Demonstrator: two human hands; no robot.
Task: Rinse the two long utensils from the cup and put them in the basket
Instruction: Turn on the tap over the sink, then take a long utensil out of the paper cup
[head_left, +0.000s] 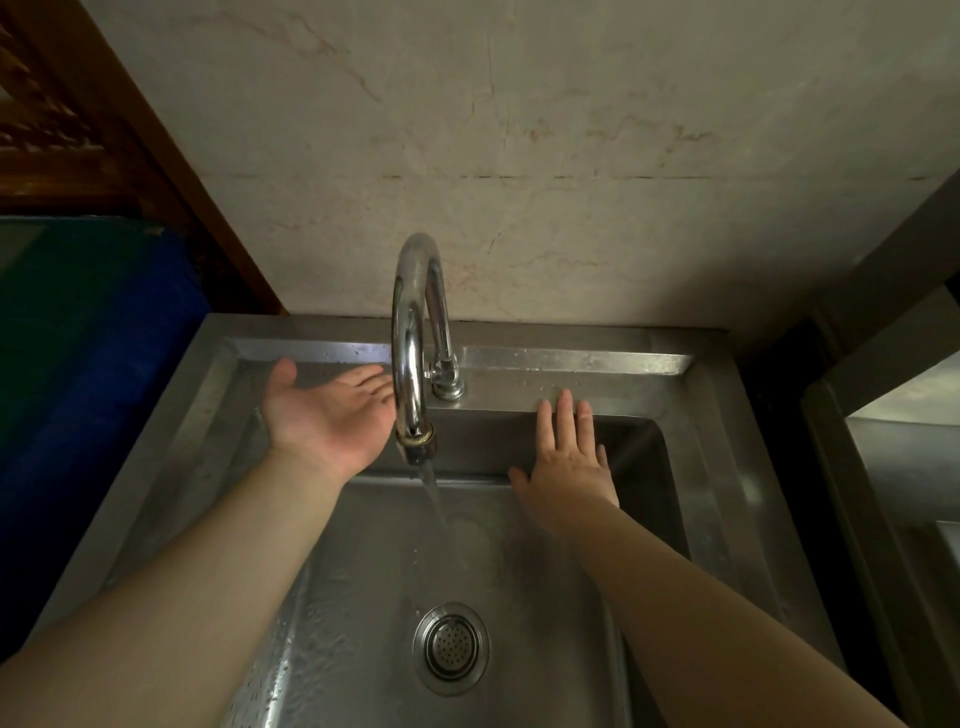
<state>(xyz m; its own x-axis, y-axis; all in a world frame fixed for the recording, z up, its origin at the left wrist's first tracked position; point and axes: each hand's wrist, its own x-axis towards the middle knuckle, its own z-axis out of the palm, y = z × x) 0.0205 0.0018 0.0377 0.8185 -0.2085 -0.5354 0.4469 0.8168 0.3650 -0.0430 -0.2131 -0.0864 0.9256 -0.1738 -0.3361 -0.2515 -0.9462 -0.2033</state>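
Both hands, left (327, 415) and right (566, 462), are hanging open and empty beside the running tap (415, 332); no utensils showing, so fetching them likely comes next.

A stained, cracked marble-look wall (571, 156) rises behind a stainless steel sink (717, 467) in dim light. A dark wooden frame (130, 130) slants along the wall's left edge above a blue surface (104, 338). A second steel unit (893, 467) stands at right.
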